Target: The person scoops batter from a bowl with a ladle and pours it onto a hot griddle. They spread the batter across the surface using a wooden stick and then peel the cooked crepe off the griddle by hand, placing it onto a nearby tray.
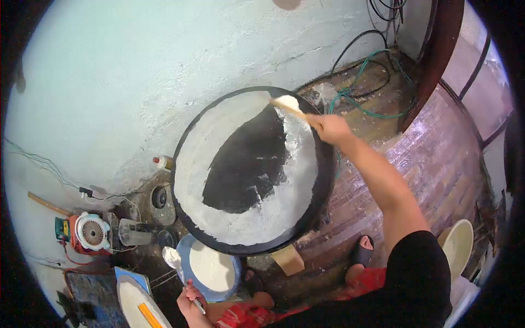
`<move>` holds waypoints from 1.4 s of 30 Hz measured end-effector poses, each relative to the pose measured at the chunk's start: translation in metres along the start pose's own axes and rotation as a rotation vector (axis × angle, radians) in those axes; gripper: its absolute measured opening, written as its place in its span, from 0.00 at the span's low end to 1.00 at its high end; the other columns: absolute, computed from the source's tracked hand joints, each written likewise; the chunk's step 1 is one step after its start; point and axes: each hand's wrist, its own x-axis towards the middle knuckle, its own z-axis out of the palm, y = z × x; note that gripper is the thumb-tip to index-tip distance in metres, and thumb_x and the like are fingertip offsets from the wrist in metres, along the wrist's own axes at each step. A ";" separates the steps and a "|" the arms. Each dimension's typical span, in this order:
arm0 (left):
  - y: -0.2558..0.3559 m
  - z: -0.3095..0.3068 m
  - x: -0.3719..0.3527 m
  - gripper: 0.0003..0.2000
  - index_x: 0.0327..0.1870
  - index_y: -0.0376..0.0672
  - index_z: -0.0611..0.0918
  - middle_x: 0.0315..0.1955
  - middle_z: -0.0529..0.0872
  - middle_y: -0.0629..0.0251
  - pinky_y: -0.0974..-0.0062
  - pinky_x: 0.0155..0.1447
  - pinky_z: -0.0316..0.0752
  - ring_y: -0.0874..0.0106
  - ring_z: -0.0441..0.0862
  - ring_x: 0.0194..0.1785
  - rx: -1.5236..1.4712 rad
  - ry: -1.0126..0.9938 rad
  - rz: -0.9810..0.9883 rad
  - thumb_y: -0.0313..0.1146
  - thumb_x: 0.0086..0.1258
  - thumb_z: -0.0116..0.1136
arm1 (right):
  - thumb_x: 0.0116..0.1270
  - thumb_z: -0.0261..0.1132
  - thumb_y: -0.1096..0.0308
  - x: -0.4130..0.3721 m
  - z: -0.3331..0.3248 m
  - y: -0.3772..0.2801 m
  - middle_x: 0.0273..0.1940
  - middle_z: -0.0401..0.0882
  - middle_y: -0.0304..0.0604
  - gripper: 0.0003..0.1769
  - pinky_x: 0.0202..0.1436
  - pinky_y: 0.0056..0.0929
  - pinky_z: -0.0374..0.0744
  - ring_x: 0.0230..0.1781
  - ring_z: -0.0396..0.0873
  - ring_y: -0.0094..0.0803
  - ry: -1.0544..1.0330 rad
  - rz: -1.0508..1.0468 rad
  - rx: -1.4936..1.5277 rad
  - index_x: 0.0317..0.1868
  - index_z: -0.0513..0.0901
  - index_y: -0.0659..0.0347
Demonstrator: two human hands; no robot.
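Observation:
A large round black griddle (240, 158) carries a broad ring of white batter (191, 164), with dark surface bare in its middle. At the far right of the ring, my right hand (331, 128) is closed around a wooden spreader (290, 108). A lump of batter lies against the spreader's blade. Low in the view, my left hand (191, 302) grips a ladle (174, 259) by its handle. The ladle's head is coated with white batter and is beside the rim of a blue bucket (238, 268), which holds more white batter.
A pale wooden block (288, 260) is by the griddle's near edge. To the left stand a small blower (92, 232), a clear jug (135, 232) and a bottle (163, 162). A cream basin (456, 246) sits at right. Hoses (372, 112) lie near the wall.

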 end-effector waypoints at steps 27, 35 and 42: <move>0.023 -0.037 0.016 0.06 0.27 0.40 0.67 0.21 0.67 0.65 0.75 0.27 0.66 0.73 0.65 0.22 -0.051 -0.345 -0.256 0.29 0.63 0.36 | 0.59 0.49 0.65 -0.020 -0.014 -0.050 0.41 0.77 0.50 0.16 0.44 0.37 0.73 0.42 0.75 0.46 -0.067 0.170 0.447 0.47 0.76 0.53; 0.011 -0.024 -0.013 0.15 0.48 0.28 0.67 0.22 0.70 0.67 0.82 0.20 0.64 0.78 0.67 0.19 -0.099 -0.196 -0.084 0.31 0.65 0.44 | 0.59 0.49 0.64 -0.015 0.024 -0.072 0.43 0.76 0.49 0.19 0.47 0.34 0.72 0.44 0.74 0.45 -0.166 0.291 0.557 0.51 0.74 0.50; 0.016 -0.033 -0.010 0.15 0.47 0.29 0.68 0.21 0.69 0.67 0.84 0.19 0.63 0.79 0.66 0.19 -0.112 -0.251 -0.147 0.32 0.66 0.42 | 0.59 0.49 0.64 -0.059 -0.039 -0.107 0.43 0.77 0.46 0.17 0.47 0.34 0.72 0.44 0.75 0.42 -0.181 0.343 0.281 0.48 0.77 0.44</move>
